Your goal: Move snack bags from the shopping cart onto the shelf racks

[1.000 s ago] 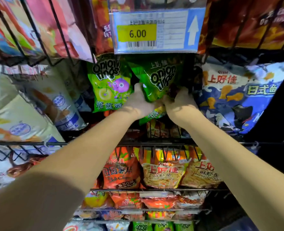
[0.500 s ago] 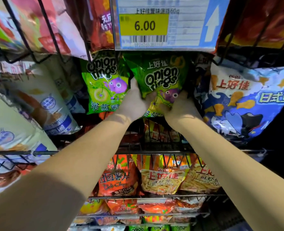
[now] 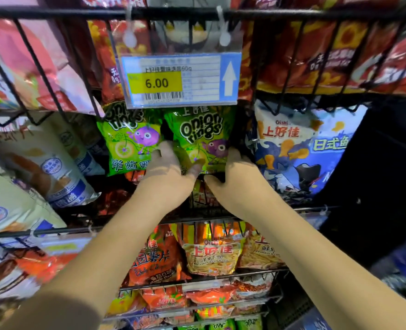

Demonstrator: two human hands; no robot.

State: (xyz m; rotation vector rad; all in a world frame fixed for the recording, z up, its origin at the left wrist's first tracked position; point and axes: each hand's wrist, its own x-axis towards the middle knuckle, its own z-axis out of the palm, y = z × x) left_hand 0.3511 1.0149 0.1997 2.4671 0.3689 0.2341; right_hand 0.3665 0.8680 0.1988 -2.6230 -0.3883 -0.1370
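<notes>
Both hands grasp the glossy green onion-rings snack bag (image 3: 198,136) by its bottom corners, left hand (image 3: 171,167) at 7 o'clock, right hand (image 3: 235,173) at 5, long axis upright, bag nearly seated in the black wire rack (image 3: 135,219).

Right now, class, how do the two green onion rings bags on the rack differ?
The left hand and right hand grip the right onion rings bag; neither grips the left onion rings bag. The right bag's title shows whole; the left bag's is partly hidden behind the price tag. Both are green with a purple cartoon figure.
</notes>
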